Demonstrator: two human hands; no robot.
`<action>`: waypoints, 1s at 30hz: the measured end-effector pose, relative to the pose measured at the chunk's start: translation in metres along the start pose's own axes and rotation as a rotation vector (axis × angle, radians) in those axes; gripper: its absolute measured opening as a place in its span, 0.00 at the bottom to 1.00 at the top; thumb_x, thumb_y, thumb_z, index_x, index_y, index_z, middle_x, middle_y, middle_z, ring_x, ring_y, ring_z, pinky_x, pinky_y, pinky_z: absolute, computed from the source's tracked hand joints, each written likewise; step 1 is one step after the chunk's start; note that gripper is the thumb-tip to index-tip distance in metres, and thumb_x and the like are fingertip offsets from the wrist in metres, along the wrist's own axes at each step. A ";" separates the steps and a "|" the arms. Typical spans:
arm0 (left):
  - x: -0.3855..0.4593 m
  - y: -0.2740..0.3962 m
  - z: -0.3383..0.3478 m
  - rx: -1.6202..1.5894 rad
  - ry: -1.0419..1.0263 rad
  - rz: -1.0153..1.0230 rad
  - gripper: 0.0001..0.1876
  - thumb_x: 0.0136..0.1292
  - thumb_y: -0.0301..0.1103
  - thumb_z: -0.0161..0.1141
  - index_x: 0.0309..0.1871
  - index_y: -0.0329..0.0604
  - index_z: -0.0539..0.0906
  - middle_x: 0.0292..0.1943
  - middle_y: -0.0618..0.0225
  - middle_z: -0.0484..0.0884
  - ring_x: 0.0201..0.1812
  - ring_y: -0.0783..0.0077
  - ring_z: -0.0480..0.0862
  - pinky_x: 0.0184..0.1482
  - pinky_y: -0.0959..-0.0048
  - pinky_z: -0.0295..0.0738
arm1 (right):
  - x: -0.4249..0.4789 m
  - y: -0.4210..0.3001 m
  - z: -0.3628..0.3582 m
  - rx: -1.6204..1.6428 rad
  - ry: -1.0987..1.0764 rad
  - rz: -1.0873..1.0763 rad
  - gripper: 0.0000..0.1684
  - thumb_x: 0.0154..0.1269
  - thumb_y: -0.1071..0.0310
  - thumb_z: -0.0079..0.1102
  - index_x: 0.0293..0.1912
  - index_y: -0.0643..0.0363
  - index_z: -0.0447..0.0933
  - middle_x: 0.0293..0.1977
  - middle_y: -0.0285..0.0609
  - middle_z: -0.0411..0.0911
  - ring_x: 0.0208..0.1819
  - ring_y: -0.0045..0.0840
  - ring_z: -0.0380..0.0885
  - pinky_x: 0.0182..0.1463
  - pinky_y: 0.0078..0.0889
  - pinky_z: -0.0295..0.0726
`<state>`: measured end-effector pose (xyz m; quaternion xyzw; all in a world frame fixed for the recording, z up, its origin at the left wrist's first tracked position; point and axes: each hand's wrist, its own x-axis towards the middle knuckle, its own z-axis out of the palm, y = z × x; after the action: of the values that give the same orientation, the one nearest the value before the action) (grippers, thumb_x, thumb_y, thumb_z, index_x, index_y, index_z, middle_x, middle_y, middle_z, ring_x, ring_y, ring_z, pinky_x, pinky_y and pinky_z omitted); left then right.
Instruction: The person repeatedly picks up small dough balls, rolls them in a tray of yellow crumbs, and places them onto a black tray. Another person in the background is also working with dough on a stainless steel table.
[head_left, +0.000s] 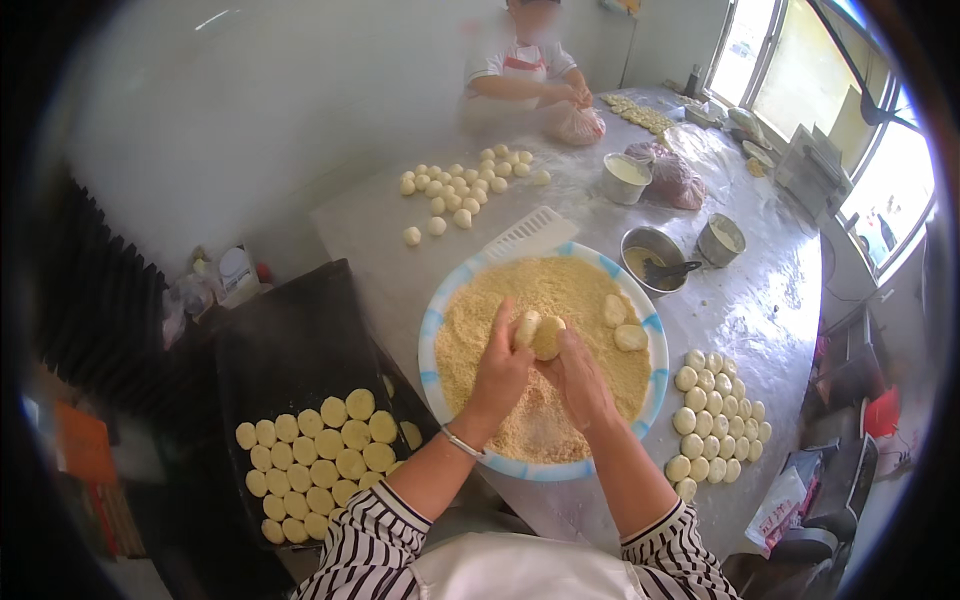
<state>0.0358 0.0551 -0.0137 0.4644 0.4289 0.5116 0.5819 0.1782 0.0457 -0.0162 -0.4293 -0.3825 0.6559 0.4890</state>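
My left hand (501, 375) and my right hand (583, 379) meet over a wide round basin (429, 352) with a blue-and-white rim. A pale dough round (527, 328) stands on edge at the fingers of my left hand. In my right hand is a second dough round (550, 337), its face coated with tan grains. The two rounds sit side by side. Below them the basin holds a thick layer of tan, seed-like grains (555, 281). Two pale dough pieces (615, 310) lie on the grains at the right.
Coated rounds fill part of a black baking tray (292, 337) at left. Flattened dough rounds (705, 420) stand right on the metal table (592, 225); dough balls (457, 187) lie farther back. Behind the basin are a white slotted scraper (532, 229) and a metal bowl (637, 255). A co-worker (525, 75) handles a bag.
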 end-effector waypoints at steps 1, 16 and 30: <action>-0.004 0.007 -0.012 -0.092 0.000 -0.049 0.39 0.74 0.25 0.51 0.85 0.40 0.49 0.71 0.50 0.72 0.68 0.65 0.76 0.69 0.70 0.72 | -0.001 -0.003 0.005 0.036 0.003 0.014 0.39 0.85 0.56 0.45 0.82 0.61 0.45 0.74 0.51 0.63 0.72 0.35 0.69 0.75 0.39 0.72; -0.080 0.043 -0.222 -0.570 0.103 -0.113 0.19 0.78 0.35 0.48 0.68 0.40 0.71 0.59 0.44 0.83 0.56 0.54 0.88 0.59 0.63 0.85 | 0.027 0.002 0.127 -0.024 -0.342 0.199 0.33 0.77 0.76 0.52 0.77 0.55 0.59 0.58 0.46 0.76 0.61 0.33 0.81 0.64 0.41 0.85; -0.103 0.002 -0.365 0.201 0.196 -0.324 0.15 0.75 0.27 0.58 0.62 0.37 0.76 0.45 0.63 0.84 0.44 0.72 0.86 0.48 0.72 0.84 | 0.136 0.091 0.250 -1.223 -0.747 0.085 0.21 0.65 0.70 0.62 0.58 0.51 0.80 0.48 0.43 0.84 0.44 0.31 0.86 0.44 0.36 0.86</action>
<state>-0.3311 -0.0103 -0.0822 0.3931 0.6014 0.4086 0.5629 -0.1058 0.1368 -0.0407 -0.3880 -0.8062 0.4457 -0.0287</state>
